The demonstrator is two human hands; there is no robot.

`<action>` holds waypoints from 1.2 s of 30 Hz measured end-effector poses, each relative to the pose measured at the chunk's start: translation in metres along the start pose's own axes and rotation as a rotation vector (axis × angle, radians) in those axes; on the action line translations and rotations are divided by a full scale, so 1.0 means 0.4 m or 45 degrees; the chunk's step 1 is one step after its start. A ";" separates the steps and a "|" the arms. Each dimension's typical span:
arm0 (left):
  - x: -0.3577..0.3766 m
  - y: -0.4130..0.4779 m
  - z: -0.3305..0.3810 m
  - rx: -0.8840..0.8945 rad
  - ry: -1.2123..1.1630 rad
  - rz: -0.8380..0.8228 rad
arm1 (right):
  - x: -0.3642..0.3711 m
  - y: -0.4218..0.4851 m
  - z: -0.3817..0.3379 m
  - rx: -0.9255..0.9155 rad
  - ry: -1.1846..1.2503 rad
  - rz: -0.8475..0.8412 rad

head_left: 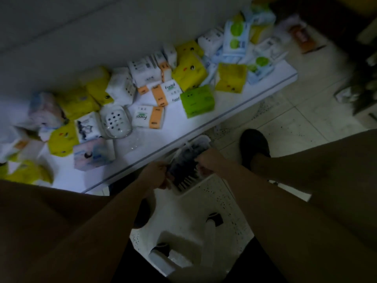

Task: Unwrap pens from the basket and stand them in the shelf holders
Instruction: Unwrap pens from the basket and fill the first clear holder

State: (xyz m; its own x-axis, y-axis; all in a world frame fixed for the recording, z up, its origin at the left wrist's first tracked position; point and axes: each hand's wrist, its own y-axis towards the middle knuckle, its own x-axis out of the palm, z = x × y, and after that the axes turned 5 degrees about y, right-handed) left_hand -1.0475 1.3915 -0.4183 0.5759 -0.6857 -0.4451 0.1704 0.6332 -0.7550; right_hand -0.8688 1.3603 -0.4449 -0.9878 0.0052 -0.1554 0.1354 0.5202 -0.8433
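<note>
Head view: dim and blurred, looking down along both forearms to the work, which is held low in front of the body.
Tissue packs (75,103): a loose heap of yellow, white, orange and green packs, filling the back and left end of the shelf.
Perforated holder (116,124): a white domed piece with round holes under clear film, near the left front edge among the packs. It is probably a pen holder and looks not yet unwrapped.
Left hand (156,176): fingers curled and pinching the left end of the pack, likely as an anchor to pull the film against.
White shelf (179,129): a low board. Its front edge runs just behind the hands, so finished pens have a short reach.
Pen pack (184,169): dark pens under clear film, held in the air between the two hands, just off the shelf's front edge and above the basket.
Right hand (206,162): clamped on the pack's right end, opposing the left hand. This looks like a tearing or peeling grip.
Basket (230,217): white with perforated walls, on the floor directly below, well placed to catch dropped film.
Shoe (254,146): dark, on the tiled floor just right of the hands.
</note>
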 end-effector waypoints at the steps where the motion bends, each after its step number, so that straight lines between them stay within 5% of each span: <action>1: -0.017 -0.019 0.003 0.016 -0.050 0.043 | 0.008 -0.028 -0.020 0.003 0.076 0.039; 6: -0.081 -0.096 0.044 0.140 -0.104 0.224 | 0.014 -0.165 -0.122 -0.428 -0.185 0.199; 11: -0.141 -0.182 0.078 0.484 -0.192 0.505 | 0.040 -0.269 -0.167 -0.848 -0.104 0.288; 17: -0.241 -0.306 0.176 0.793 -0.388 0.527 | 0.056 -0.398 -0.241 -1.031 0.220 0.089; 27: -0.348 -0.508 0.289 1.288 -0.586 0.833 | 0.051 -0.637 -0.388 -1.471 0.019 0.176; 36: -0.513 -0.707 0.376 1.609 -0.591 0.885 | 0.039 -0.836 -0.569 -1.996 -0.353 0.450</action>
State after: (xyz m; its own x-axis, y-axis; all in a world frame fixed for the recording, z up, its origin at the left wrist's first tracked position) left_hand -1.0934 1.4072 -0.0411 0.9808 -0.1118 -0.1597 0.1815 0.8222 0.5395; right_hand -0.9470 1.3807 -0.0483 -0.8595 0.2512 -0.4451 -0.0377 0.8374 0.5454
